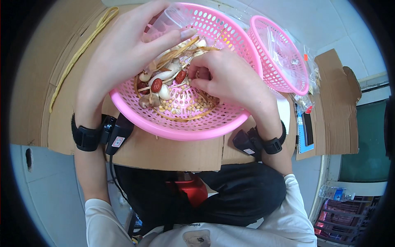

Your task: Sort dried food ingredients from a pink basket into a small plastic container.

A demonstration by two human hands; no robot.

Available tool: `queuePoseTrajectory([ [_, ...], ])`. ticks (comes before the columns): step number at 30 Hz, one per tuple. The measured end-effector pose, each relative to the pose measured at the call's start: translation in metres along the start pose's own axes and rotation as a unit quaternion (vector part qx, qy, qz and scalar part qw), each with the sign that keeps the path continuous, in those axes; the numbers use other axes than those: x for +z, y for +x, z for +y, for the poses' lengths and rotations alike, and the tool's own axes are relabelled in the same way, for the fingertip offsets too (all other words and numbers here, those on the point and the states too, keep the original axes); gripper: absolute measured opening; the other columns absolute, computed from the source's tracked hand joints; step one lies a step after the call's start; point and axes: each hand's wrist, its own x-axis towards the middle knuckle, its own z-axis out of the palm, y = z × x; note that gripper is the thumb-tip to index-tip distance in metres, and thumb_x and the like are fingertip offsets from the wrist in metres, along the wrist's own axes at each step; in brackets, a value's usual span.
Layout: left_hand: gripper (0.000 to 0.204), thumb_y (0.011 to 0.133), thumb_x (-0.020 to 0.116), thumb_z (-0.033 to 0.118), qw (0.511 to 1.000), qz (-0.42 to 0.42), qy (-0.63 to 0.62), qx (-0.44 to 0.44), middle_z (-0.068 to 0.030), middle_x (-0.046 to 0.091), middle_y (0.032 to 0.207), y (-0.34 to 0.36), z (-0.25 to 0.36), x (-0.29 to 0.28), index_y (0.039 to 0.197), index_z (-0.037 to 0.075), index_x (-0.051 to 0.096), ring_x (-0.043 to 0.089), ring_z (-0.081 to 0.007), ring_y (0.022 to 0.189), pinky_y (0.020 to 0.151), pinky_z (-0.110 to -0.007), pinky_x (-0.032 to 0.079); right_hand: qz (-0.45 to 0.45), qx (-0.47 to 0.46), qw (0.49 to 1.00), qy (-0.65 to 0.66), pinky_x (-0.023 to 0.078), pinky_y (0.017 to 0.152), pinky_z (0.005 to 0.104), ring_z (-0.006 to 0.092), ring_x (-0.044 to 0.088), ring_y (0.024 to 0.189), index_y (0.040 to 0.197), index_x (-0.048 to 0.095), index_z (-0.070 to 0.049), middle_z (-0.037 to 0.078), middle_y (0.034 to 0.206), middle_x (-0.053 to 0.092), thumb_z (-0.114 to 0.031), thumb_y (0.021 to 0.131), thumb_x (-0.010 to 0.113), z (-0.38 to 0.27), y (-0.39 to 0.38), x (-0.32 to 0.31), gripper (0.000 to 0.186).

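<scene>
Right-hand grip (234, 78) curls half closed inside the pink basket (193, 134); whether its hidden fingertips hold anything cannot be told. Near the front edge of the counter (177, 158), the basket looks light, best held by its rim. Inside, pale beans (193, 108) probably roll; red dates (156, 85) seem firm enough to pinch. Farther back, the left-hand grip (127, 53), thumb and fingers parted, holds a clear plastic bag (168, 20), likely limp.

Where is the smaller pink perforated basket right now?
In the head view, the smaller pink perforated basket is at upper right, beside the right side of the larger pink basket, past the right hand.
</scene>
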Motion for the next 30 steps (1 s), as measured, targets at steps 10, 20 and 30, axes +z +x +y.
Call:
queuePoseTrajectory([
  [10, 0.047, 0.100, 0.073, 0.040, 0.999, 0.007, 0.035, 0.004, -0.0111, 0.077, 0.108, -0.005, 0.019, 0.000, 0.128, 0.002, 0.073, 0.071, -0.0179, 0.095, 0.085, -0.035, 0.058, -0.011, -0.020, 1.000, 0.000, 0.058, 0.084, 0.0511, 0.0419, 0.074, 0.088, 0.092, 0.074, 0.002, 0.023, 0.085, 0.074, -0.011, 0.088, 0.068, -0.001, 0.002, 0.001, 0.014],
  [20, 0.047, 0.101, 0.073, 0.039, 1.000, -0.011, -0.007, -0.011, -0.0114, 0.077, 0.108, 0.000, 0.008, -0.002, 0.130, 0.002, 0.072, 0.071, -0.0183, 0.095, 0.086, -0.035, 0.057, 0.023, 0.003, 0.999, 0.025, 0.057, 0.084, 0.0558, 0.0481, 0.072, 0.084, 0.091, 0.069, 0.011, 0.032, 0.083, 0.070, -0.025, 0.100, 0.056, -0.008, 0.002, -0.001, 0.039],
  [30, 0.047, 0.101, 0.073, 0.035, 1.000, -0.018, -0.012, -0.013, -0.0123, 0.076, 0.113, -0.001, 0.001, -0.003, 0.133, 0.002, 0.071, 0.071, -0.0182, 0.100, 0.087, -0.035, 0.058, 0.096, -0.010, 0.993, 0.071, 0.055, 0.081, 0.0558, 0.0474, 0.071, 0.084, 0.093, 0.074, 0.005, 0.029, 0.085, 0.071, -0.028, 0.105, 0.057, -0.005, 0.006, 0.003, 0.039],
])
